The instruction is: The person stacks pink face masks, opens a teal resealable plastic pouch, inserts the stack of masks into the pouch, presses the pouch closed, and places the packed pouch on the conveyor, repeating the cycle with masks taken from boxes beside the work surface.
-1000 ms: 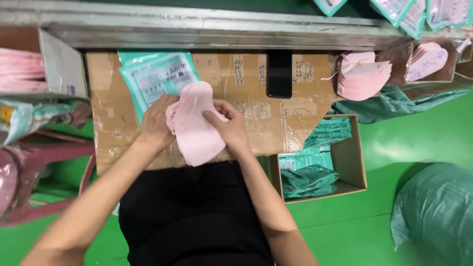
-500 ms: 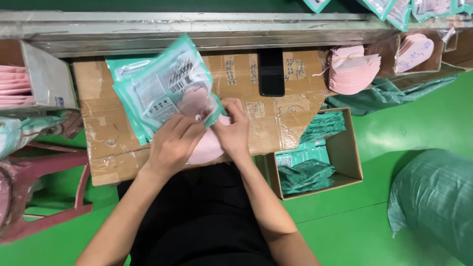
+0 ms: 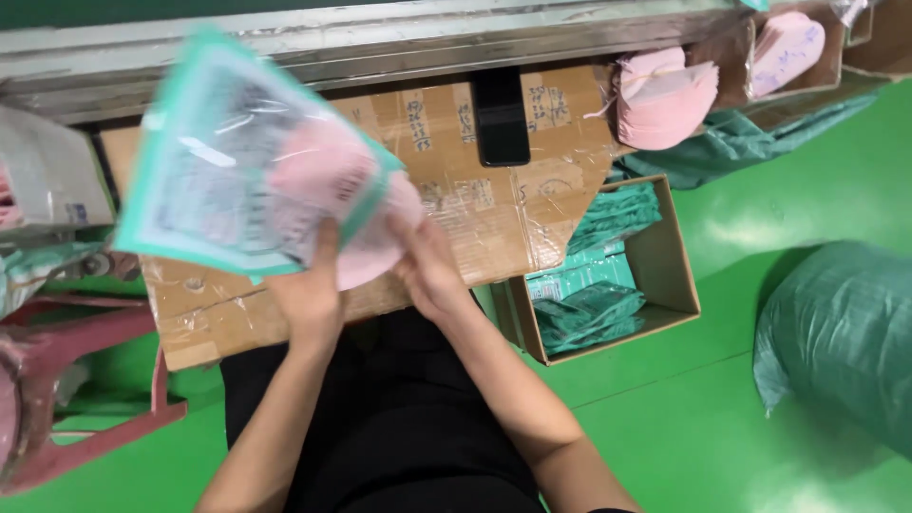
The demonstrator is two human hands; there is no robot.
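The left hand (image 3: 309, 290) grips the lower edge of a clear, teal-bordered pouch (image 3: 237, 166), fingers closed on it. The right hand (image 3: 426, 271) pinches the pink mask (image 3: 366, 228) half inside the pouch's open mouth. Both hover over the cardboard-covered table (image 3: 494, 204), near its front edge. Right of it, an open carton (image 3: 665, 275) holds teal pouches (image 3: 589, 309). Motion blurs the pouch's print.

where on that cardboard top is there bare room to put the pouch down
Bare cardboard top lies right of the black phone, up to the pink mask stack. Its left half is crowded: both hands hold the pouch and pink masks over it.
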